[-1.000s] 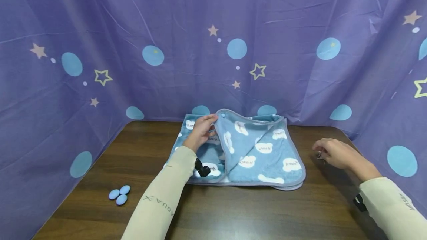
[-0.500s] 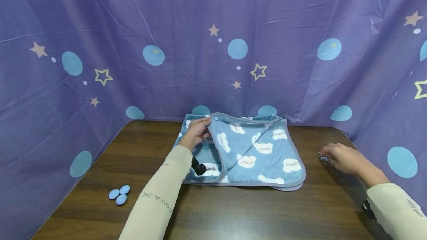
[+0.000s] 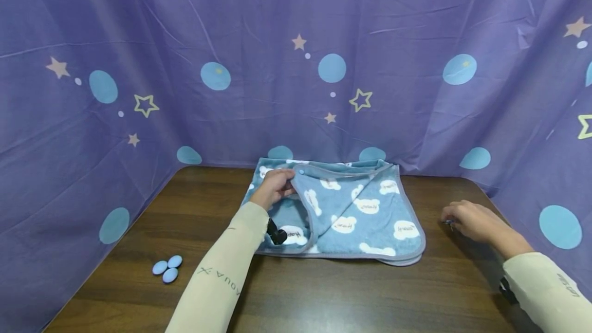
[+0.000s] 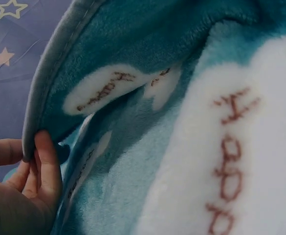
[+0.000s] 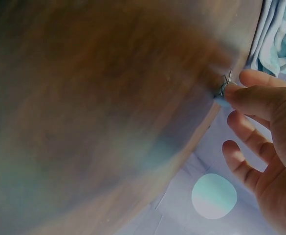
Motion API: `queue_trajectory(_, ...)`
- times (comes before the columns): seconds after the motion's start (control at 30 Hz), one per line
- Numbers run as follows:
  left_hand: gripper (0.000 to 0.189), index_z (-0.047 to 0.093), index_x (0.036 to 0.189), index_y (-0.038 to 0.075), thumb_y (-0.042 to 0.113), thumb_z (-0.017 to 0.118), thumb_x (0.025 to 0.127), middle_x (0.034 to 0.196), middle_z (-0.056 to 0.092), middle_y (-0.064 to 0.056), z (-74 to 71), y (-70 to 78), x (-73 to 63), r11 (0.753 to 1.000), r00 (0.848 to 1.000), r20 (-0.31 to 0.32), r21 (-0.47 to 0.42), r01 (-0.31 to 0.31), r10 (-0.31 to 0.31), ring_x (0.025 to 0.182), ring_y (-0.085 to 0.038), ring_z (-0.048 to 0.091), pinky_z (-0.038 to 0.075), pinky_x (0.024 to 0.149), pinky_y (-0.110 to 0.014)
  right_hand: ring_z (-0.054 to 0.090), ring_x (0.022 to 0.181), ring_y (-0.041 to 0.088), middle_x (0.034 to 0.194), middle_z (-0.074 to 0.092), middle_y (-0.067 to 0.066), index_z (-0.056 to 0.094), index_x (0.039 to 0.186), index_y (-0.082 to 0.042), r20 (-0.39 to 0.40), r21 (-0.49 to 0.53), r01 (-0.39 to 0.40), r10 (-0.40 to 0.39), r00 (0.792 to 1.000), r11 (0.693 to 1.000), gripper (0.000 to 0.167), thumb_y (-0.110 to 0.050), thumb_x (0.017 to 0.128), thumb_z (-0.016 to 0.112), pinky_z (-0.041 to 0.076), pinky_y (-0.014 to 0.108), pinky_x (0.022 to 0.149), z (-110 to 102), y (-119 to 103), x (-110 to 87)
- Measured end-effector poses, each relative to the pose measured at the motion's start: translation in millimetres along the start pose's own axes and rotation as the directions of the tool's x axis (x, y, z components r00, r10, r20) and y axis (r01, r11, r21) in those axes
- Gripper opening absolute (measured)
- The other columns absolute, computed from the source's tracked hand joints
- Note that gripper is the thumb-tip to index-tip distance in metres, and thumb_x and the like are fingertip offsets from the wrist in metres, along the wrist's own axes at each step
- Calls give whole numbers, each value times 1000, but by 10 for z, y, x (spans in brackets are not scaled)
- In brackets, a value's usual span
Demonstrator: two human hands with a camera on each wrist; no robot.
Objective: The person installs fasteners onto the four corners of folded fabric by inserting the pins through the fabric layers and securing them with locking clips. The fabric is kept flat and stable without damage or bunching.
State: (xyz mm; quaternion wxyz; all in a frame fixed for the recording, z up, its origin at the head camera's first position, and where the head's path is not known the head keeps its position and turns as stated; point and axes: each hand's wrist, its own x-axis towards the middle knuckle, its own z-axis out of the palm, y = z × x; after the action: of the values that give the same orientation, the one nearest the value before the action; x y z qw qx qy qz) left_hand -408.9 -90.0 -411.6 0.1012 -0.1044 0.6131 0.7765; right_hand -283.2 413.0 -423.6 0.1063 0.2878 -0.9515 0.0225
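A blue fleece blanket (image 3: 367,225) with white bone and bear-head prints lies folded on the table. My left hand (image 3: 276,186) pinches the grey-bound edge of its lifted top layer (image 4: 77,36) between thumb and fingers. Beside those fingers a small blue round button (image 3: 301,172) sits at the blanket's corner. Right of the blanket, my right hand (image 3: 472,221) is low over the table, thumb and index finger pinching a small metal piece with thin pins (image 5: 229,78). Its other fingers are spread apart in the right wrist view, and most of the piece is hidden behind the fingertips.
Several smooth light-blue oval caps (image 3: 169,275) are grouped at the table's left side. The dark wooden table (image 3: 342,297) runs up to a purple curtain (image 3: 259,30) with stars and dots, which surrounds its back and sides.
My left hand has moved slightly left and down with the blanket corner. The right hand has shifted slightly right and down; the small metal piece, visible at its fingertips half a second ago, is now mostly covered.
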Motion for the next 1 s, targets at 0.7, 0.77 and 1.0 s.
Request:
queue_trajectory(0.7,7,71,97,8,11,66,93,98,70,-9,218,-58,-233,618,888,-32,730,-293,459,92,-25,64,53,84,-38,51,71,0,78,53,-15,69,77,-26,-45,72,-9,12,999,997,30,4,76,76,47,29,59,-29,-31,30)
queue_trajectory(0.77,7,72,96,7,11,67,93,95,70,-8,280,-76,-281,548,882,83,755,-360,464,90,-25,65,54,84,-39,51,71,1,79,54,-13,73,80,-23,-52,83,-9,14,999,997,28,4,77,74,47,29,60,-42,-43,52)
queue_trajectory(1.0,13,73,104,9,17,64,101,100,71,-2,518,-149,-529,296,804,516,751,-591,295,92,-17,65,54,84,-35,56,72,7,80,58,-3,77,84,-10,-160,91,-13,27,987,996,21,8,77,71,50,32,61,-68,-105,126)
